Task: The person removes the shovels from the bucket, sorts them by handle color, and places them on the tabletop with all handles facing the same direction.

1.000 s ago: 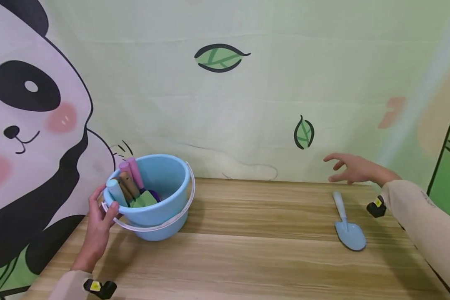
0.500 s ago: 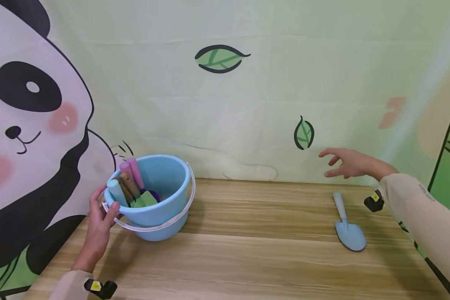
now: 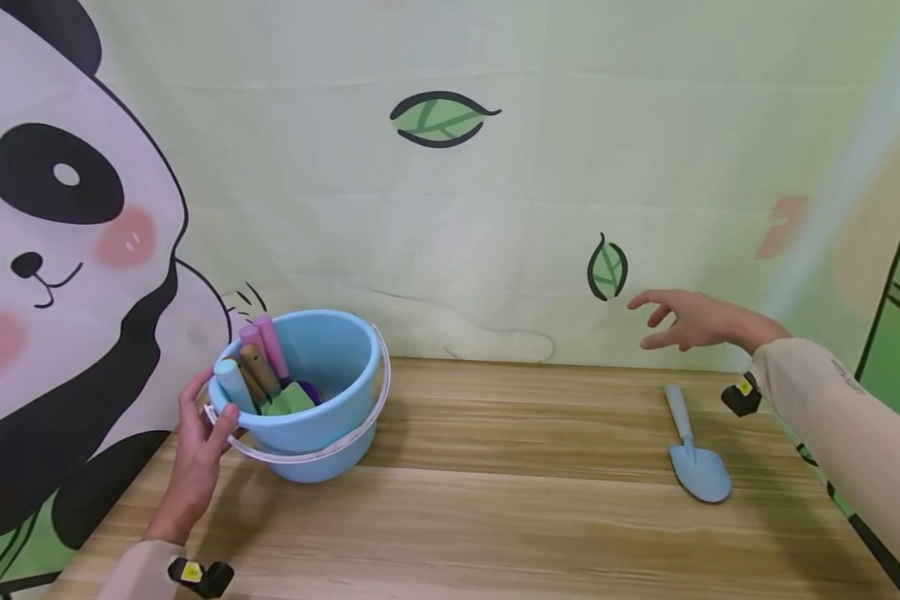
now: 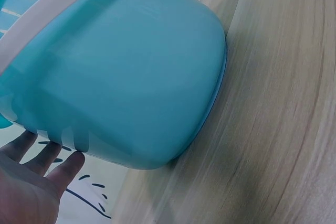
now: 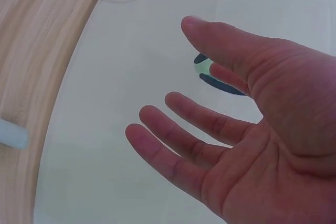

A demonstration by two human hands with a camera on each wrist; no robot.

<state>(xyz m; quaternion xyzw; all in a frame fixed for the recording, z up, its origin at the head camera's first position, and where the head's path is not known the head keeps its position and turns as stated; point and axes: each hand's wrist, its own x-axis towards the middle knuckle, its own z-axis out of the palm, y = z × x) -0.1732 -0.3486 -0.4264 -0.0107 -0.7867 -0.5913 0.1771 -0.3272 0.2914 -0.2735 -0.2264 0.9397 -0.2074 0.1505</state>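
Note:
A light blue bucket (image 3: 300,433) with a white handle (image 3: 345,442) stands at the left of the wooden table. My left hand (image 3: 202,442) holds it by its left side, thumb at the rim; in the left wrist view several fingertips (image 4: 68,169) meet the outer wall. Inside lean two pink handles (image 3: 272,346), brown wooden handles (image 3: 258,367), a light blue handle (image 3: 234,385) and a green piece (image 3: 291,400). My right hand (image 3: 693,321) hovers above the table's back edge, fingers spread, holding nothing. Below it lies a light blue toy shovel (image 3: 699,471), handle toward the wall.
The wooden table (image 3: 495,533) ends at a pale green cloth backdrop (image 3: 510,250) printed with leaves and a panda (image 3: 67,250). Black devices with yellow labels sit at the left wrist (image 3: 201,577) and right wrist (image 3: 742,394).
My right hand has drifted slightly left and up, away from the toy shovel. The left hand and the bucket have stayed in place.

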